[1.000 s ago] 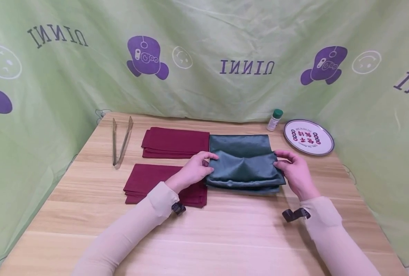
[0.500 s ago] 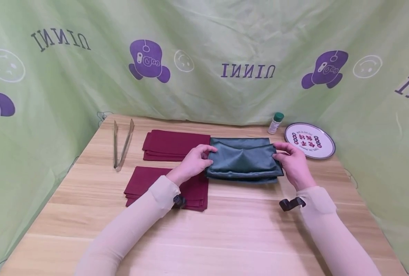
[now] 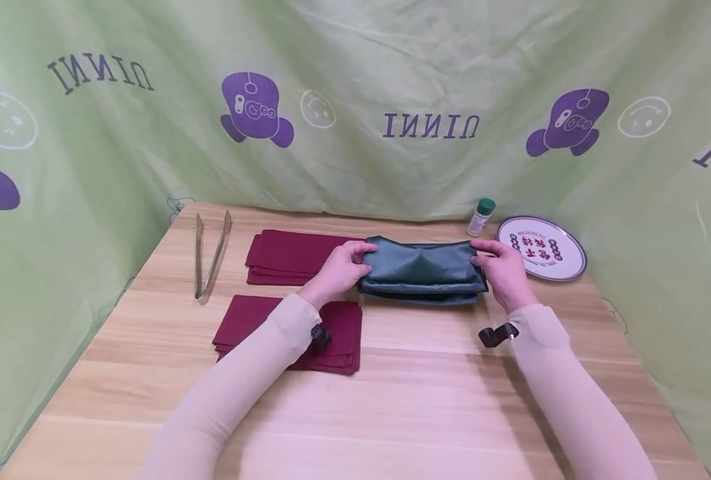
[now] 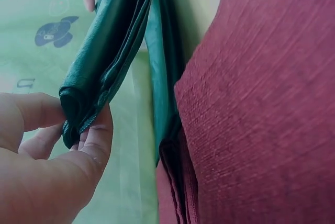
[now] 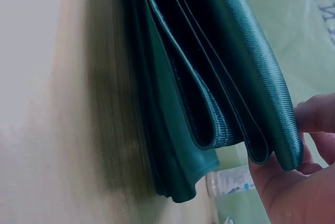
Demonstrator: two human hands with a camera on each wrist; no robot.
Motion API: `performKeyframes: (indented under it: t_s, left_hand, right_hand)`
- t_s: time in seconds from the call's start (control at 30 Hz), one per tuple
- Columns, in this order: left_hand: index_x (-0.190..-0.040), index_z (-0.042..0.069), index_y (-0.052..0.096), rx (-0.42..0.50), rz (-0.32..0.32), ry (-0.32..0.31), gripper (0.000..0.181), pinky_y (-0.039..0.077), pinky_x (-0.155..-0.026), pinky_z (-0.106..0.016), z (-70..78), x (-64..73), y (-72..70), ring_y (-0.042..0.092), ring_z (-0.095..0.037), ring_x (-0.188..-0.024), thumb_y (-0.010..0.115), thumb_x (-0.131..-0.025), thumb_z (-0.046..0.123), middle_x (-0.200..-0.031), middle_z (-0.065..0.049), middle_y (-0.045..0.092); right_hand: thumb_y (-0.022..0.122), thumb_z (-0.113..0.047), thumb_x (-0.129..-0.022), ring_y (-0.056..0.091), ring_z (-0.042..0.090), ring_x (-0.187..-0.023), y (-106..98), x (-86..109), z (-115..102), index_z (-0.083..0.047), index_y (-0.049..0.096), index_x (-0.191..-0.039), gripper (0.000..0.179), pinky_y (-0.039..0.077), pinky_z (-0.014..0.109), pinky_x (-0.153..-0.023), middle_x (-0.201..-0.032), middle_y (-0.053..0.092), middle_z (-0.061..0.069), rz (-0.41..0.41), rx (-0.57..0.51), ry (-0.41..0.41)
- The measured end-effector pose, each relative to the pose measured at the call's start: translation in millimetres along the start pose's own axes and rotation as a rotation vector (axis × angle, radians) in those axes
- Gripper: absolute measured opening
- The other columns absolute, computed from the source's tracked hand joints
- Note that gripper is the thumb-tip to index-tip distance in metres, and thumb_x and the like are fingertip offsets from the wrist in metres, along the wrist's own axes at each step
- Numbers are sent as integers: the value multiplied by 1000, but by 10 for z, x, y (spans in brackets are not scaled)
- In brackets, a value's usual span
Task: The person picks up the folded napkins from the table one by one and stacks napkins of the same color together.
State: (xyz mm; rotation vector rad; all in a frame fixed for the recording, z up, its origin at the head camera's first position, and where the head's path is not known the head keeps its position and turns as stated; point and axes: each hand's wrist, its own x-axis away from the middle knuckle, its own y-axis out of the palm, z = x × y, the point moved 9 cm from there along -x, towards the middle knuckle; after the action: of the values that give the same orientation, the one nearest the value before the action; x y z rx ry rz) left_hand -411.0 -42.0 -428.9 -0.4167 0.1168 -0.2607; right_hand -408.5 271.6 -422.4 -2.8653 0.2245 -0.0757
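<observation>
A shiny dark green cloth (image 3: 421, 267), folded in several layers, is held by its two ends toward the back of the table. My left hand (image 3: 340, 265) pinches its left end between thumb and fingers, and my right hand (image 3: 505, 272) pinches the right end the same way. The left wrist view shows the gripped layers (image 4: 86, 85) raised off other green layers below. From the right wrist, loops of folded edge (image 5: 256, 93) hang beside the thumb and fingers. Two folded burgundy cloths, a far one (image 3: 295, 253) and a near one (image 3: 331, 333), lie to the left, partly behind my left arm.
Metal tongs (image 3: 210, 260) lie spread at the table's left. A small green-capped bottle (image 3: 481, 218) stands at the back, beside a white plate (image 3: 565, 263) with red lettering at the right. A green printed curtain (image 3: 355, 173) hangs behind the wooden table (image 3: 439, 413).
Both hands have moved away toward the back, carrying the upper green layers with them. The front flap now covers the back strip, and the green cloth looks narrower. The burgundy cloths stay put.
</observation>
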Motion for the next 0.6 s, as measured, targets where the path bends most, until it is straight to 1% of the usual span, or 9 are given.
performKeyframes:
  t_s: [0.13,0.23,0.37,0.5,0.6]
  left_hand:
    - [-128,11,66,-2,5,-19,40,45,-78,-29,-16,-81,-2,51,-23,-96,65,-90,0,-123,-9,54]
    - [-129,11,65,-6,-1,-31,40,46,-77,-29,-6,-136,12,51,-23,-96,66,-90,1,-118,-11,55]
    - [-130,14,64,23,2,-60,42,46,-79,-29,-13,-215,30,51,-23,-96,66,-90,1,-114,-11,55]
    - [-131,15,64,49,10,-83,44,47,-81,-30,-36,-292,50,51,-23,-97,67,-89,0,-115,-11,56]
    - [-131,15,64,43,10,-94,45,48,-79,-30,-57,-336,72,53,-23,-98,67,-89,0,-117,-11,55]
  right_hand:
    - [60,4,-88,49,11,-97,13,-131,65,4,58,-130,42,44,18,-77,-125,53,7,5,18,15]
    - [59,5,-88,48,12,-99,8,-220,80,4,59,-129,42,44,19,-79,-125,53,9,11,20,13]
    - [58,5,-89,47,13,-102,-12,-312,65,4,58,-130,42,43,21,-81,-127,51,10,17,18,11]
    - [57,5,-89,48,14,-106,-13,-384,67,2,56,-134,45,43,22,-85,-133,49,12,9,20,29]
    - [57,6,-89,49,15,-108,11,-438,78,4,54,-135,47,43,22,-86,-135,49,14,-5,27,32]
